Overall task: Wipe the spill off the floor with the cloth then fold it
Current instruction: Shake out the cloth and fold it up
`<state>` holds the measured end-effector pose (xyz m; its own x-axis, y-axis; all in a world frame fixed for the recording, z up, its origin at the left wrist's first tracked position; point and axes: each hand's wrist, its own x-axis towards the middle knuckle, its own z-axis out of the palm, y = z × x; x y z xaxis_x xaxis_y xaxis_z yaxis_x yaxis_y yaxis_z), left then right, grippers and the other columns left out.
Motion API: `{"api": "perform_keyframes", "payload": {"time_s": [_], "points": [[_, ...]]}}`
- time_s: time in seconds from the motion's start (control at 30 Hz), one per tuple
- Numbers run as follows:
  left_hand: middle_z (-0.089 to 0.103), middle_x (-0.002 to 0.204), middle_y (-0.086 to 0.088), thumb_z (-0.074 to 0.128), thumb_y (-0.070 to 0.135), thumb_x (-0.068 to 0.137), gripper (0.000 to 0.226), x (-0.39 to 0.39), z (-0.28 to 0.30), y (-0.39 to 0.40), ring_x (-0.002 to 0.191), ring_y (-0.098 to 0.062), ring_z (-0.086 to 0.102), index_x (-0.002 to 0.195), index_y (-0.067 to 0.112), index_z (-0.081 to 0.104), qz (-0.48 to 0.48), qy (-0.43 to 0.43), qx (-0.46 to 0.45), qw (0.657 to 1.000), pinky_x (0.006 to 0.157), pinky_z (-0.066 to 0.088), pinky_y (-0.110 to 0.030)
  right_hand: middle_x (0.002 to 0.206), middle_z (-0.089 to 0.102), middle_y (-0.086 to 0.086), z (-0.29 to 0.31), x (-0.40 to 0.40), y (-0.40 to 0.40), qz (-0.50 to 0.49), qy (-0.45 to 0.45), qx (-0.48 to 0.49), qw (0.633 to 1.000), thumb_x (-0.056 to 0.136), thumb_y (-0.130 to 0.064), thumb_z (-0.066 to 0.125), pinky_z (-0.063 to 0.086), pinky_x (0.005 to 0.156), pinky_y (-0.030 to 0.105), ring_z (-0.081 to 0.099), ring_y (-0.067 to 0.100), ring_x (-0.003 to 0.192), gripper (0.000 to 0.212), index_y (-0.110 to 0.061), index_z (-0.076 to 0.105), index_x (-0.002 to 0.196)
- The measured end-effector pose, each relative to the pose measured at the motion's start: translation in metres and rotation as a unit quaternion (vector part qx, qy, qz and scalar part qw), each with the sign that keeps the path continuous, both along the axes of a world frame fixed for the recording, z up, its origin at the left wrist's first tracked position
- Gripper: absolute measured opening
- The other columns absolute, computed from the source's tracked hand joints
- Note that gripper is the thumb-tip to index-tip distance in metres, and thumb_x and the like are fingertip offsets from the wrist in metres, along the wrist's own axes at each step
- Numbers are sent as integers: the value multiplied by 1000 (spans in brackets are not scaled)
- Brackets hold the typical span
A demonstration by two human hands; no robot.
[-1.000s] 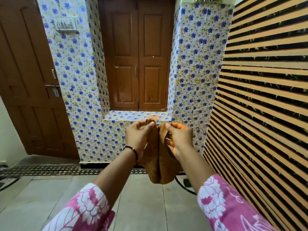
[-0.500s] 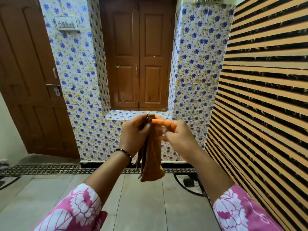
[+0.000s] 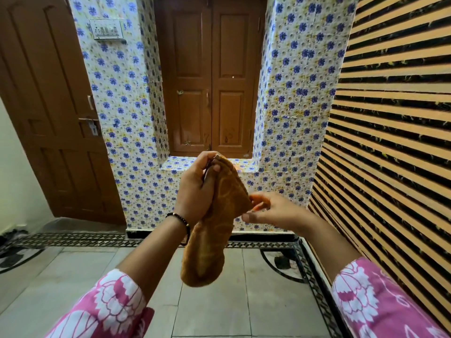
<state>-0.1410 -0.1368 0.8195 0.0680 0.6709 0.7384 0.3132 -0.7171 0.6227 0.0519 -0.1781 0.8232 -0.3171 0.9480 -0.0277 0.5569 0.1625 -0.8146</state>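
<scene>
Above floor (image 3: 214, 311), mid-air: cloth (image 3: 217, 215) hanging doubled, top corners pinched in left hand (image 3: 195, 189); right hand (image 3: 273, 211) just beside cloth edge, fingers loosely curled, contact unclear; folding step, likely; next needs second fold, edges matched

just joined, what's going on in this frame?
A person stands indoors folding a brown cloth in the air. The left hand grips its upper end, so the cloth hangs down folded over the tiled floor. The right hand is at the cloth's right edge with fingers curled; whether it pinches the fabric is unclear. No spill shows on the floor in view.
</scene>
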Motion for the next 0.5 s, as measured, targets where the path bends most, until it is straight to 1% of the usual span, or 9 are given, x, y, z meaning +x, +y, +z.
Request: {"api": "perform_keyframes", "payload": {"time_s": [0.07,0.1,0.13,0.2,0.23,0.33,0.37,0.43,0.5], "points": [[60,86,13,46,11,98,20,-6,-2,3,76,0,57,113,15,57,40,23,11,999,68,54,-30,93,66,3,-2,4,2,-17,47,3,999,83,-25,70,53,80,36,61,17,88,14,-19,64,94],[60,86,11,45,12,98,20,-10,-5,4,77,0,57,114,14,57,61,34,15,997,69,53,-29,86,66,6,0,7,2,-39,74,30,996,83,-20,70,54,80,39,62,20,83,12,-12,65,89],[61,87,7,45,13,98,21,-13,-7,5,79,-4,58,115,13,57,76,41,20,996,70,53,-30,82,66,8,3,11,4,-57,98,58,992,82,-15,70,55,79,41,63,21,80,11,-7,64,86],[63,92,1,45,16,99,22,-17,-11,4,82,-13,60,117,12,56,87,44,25,995,70,52,-29,79,67,9,11,15,3,-71,144,99,982,84,-9,67,56,77,41,66,22,78,6,-5,63,84],[63,91,1,44,18,99,23,-18,-12,4,79,-13,60,118,12,56,95,43,25,994,67,50,-26,78,67,8,15,15,2,-70,168,115,977,85,-6,65,56,75,40,66,21,77,4,-4,62,85],[61,80,4,43,25,99,22,-14,-11,5,64,2,55,115,15,56,118,12,3,993,53,41,-14,74,65,4,22,8,2,-66,220,178,957,90,-4,59,56,67,40,64,20,72,3,-5,61,87],[62,77,5,44,25,99,20,-12,-9,6,61,2,56,113,17,56,108,-12,-10,994,52,41,-13,74,64,4,23,5,2,-69,237,197,949,91,-4,57,56,63,39,63,20,70,6,-7,62,87],[64,79,4,45,28,98,19,-7,-6,9,65,2,59,110,18,56,53,-75,-53,994,59,47,-16,73,63,2,28,-4,1,-81,272,227,932,92,-5,56,55,57,33,62,16,67,12,-12,64,86],[66,86,-1,47,41,93,35,-1,-6,9,75,-10,63,111,13,57,-39,-143,-127,981,64,53,-27,72,65,-2,36,-10,2,-102,299,244,917,92,-7,57,54,57,31,62,12,67,15,-16,65,83]]}}
